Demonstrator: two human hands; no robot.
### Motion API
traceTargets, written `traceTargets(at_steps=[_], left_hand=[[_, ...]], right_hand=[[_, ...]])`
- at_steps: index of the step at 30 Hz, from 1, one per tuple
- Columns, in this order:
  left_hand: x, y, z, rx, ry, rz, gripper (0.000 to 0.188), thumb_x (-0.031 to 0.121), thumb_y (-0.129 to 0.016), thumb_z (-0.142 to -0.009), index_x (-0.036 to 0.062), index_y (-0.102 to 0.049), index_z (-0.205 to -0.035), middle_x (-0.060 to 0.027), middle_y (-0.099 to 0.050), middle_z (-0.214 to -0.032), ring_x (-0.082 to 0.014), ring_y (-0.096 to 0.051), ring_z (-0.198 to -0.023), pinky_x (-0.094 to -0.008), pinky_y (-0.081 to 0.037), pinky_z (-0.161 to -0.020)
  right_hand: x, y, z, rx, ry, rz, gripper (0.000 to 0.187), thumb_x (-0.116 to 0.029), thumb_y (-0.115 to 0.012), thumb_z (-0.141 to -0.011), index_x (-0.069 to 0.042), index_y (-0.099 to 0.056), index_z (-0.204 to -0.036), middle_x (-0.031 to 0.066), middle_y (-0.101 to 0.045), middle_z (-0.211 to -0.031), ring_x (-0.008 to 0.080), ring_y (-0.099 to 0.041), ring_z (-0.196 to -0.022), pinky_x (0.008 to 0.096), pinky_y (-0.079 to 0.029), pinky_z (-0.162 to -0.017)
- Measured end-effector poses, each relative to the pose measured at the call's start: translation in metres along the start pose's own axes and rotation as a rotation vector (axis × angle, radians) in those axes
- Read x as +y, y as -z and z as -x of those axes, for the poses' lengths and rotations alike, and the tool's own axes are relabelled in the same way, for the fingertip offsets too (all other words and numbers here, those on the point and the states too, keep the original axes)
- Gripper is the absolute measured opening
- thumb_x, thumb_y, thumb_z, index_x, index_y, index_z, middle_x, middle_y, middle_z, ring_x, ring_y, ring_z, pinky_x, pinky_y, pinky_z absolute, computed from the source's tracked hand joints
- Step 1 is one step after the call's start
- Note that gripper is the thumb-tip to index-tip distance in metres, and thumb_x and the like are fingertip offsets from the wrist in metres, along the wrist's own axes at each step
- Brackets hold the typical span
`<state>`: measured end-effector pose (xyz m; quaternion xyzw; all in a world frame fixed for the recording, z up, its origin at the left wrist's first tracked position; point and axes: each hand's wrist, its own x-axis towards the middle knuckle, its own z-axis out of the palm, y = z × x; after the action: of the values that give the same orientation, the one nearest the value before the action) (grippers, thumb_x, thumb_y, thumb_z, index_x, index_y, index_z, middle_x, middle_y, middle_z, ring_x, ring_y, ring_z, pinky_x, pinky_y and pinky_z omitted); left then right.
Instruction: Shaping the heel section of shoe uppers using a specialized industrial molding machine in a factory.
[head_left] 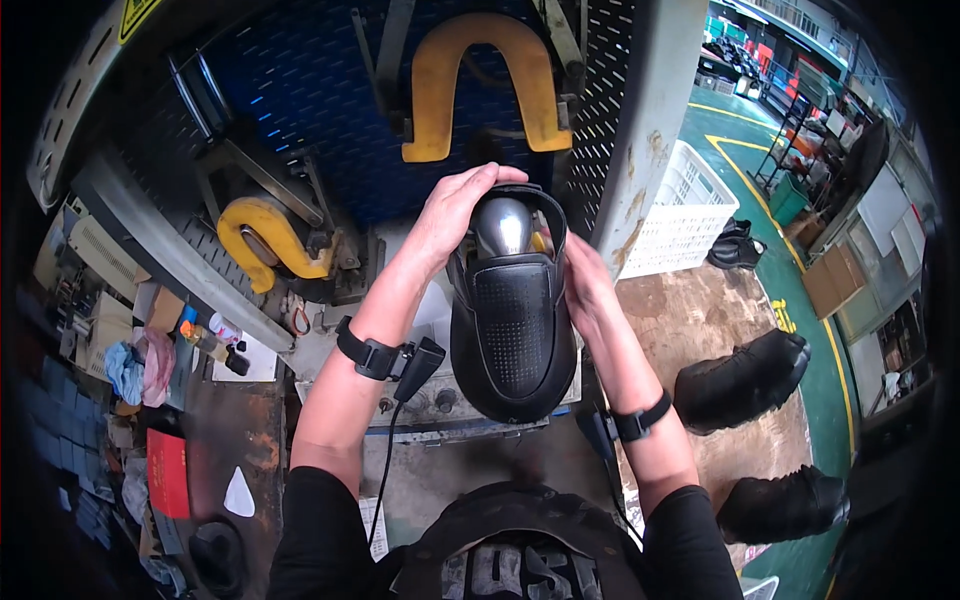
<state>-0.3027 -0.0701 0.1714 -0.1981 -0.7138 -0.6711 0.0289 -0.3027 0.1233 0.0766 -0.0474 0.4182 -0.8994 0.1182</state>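
A black shoe upper [515,335], with a perforated tongue and a rounded toe pointing at me, sits in front of a machine. Its open collar surrounds a shiny metal form [504,228]. My left hand [462,210] is closed on the far left of the collar, with fingers reaching across the heel end. On the other side, my right hand [588,285] grips the upper's right flank; most of its fingers are hidden behind the upper. Just beyond the heel hangs a yellow U-shaped machine pad [432,90].
A second yellow U-shaped pad [245,240] is at the left. On the board at right lie two black shoes [740,380], beyond them a white plastic crate [685,215]. A metal post [650,130] rises beside my right hand. A red packet [167,472] lies at lower left.
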Motion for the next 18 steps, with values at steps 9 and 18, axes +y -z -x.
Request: traceTargets(at_steps=[9, 18], left_hand=[[-0.021, 0.001, 0.017, 0.018, -0.442, -0.256, 0.039, 0.028, -0.04, -0.097, -0.0026, -0.06, -0.109, -0.012, -0.057, -0.118, -0.023, -0.048, -0.118, -0.0322, -0.032, -0.102], [-0.024, 0.0, 0.035, 0.007, -0.653, -0.501, 0.029, 0.021, -0.046, -0.094, 0.0007, -0.061, -0.107, -0.0143, -0.057, -0.118, -0.0306, -0.046, -0.122, -0.0366, -0.036, -0.1]], right_hand=[[0.075, -0.001, 0.151, 0.216, -0.28, -0.42, 0.044, -0.04, -0.05, -0.092, -0.01, -0.051, -0.124, 0.0064, -0.061, -0.116, 0.0204, -0.06, -0.104, 0.0358, -0.047, -0.091], [0.184, 0.045, 0.037, 0.58, 0.085, -0.068, 0.044, -0.038, -0.044, -0.096, -0.001, -0.052, -0.12, 0.0111, -0.062, -0.109, 0.0213, -0.06, -0.098, 0.033, -0.044, -0.09]])
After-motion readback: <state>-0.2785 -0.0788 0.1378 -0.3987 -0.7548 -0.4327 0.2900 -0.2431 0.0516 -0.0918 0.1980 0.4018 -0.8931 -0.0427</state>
